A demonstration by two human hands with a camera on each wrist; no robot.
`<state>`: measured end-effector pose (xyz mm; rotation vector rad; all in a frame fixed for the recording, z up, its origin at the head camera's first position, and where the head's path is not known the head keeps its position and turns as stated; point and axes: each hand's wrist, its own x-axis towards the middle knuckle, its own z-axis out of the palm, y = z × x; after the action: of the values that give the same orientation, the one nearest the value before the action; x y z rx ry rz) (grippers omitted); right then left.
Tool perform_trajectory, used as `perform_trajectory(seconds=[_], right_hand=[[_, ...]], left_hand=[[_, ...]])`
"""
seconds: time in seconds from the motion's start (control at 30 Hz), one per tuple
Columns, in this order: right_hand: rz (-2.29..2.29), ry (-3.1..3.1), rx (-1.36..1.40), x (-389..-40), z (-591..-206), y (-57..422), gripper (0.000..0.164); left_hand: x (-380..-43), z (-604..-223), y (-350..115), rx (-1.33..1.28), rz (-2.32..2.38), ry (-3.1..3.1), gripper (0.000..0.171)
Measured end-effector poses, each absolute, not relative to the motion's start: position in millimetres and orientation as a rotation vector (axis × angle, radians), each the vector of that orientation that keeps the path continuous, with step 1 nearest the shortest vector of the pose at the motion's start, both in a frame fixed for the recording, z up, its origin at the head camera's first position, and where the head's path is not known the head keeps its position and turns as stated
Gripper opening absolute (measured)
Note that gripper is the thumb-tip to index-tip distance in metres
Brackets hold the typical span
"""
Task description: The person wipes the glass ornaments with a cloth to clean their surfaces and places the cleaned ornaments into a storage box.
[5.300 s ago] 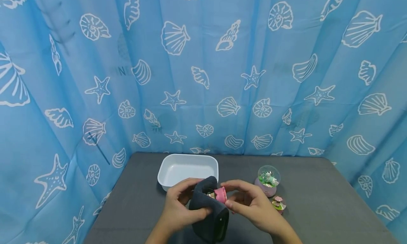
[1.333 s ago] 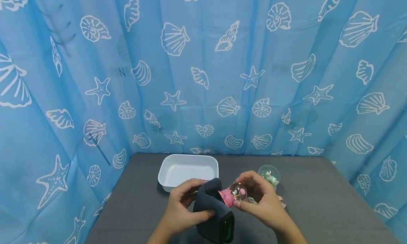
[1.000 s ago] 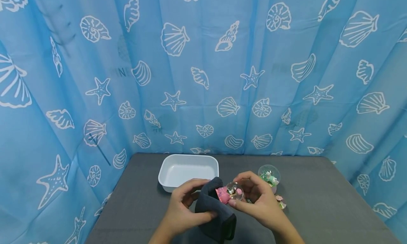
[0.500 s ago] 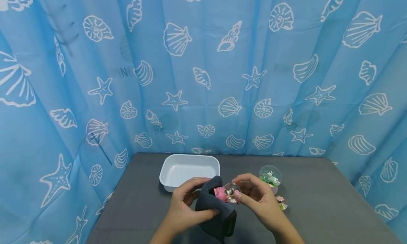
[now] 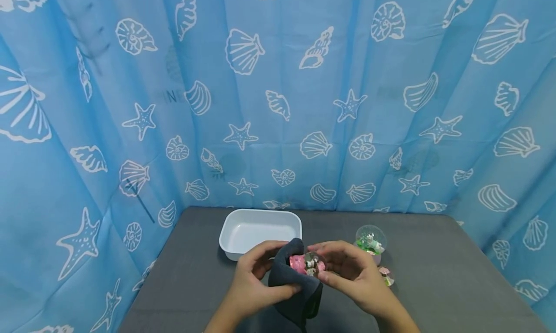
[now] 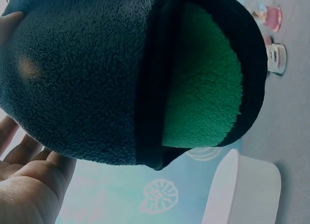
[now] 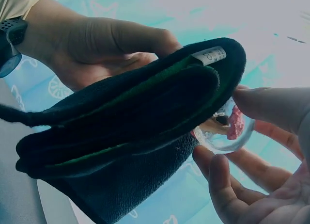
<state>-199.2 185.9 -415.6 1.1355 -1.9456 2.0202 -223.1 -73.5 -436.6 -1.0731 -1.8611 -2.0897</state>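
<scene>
My left hand (image 5: 256,277) grips a folded microfibre cloth (image 5: 286,282), dark blue-grey outside with black edging and green inside, as the left wrist view of the cloth (image 6: 87,88) shows. Thumb and fingers of my right hand (image 5: 358,277) pinch a small snow globe (image 5: 312,264) with a pink base and pink and dark figures inside. The base sits against the cloth's fold, partly covered by it. In the right wrist view the clear dome of the snow globe (image 7: 237,132) pokes out beyond the cloth, between my right fingertips.
A white plastic basin (image 5: 223,243) stands behind my left hand on the grey table (image 5: 434,284). To the right of my right hand are a larger snow globe (image 5: 371,241) on a pinkish base and a small one (image 5: 385,276). A blue shell-print curtain (image 5: 278,130) hangs behind.
Earlier the pink base faced my right hand and the dome lay in the cloth; now the globe is turned about, base toward the cloth. Over the last second it has moved left into the fold.
</scene>
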Motion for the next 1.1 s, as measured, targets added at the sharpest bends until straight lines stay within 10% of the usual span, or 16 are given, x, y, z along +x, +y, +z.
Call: perform_trajectory(seconds=[1.1], right_hand=[[2.002,-2.033,1.023,-199.6,-415.9,187.8,0.038]], left_hand=[[-222.8,-436.5,-72.7,-1.045,-2.083,-1.900,0.063]])
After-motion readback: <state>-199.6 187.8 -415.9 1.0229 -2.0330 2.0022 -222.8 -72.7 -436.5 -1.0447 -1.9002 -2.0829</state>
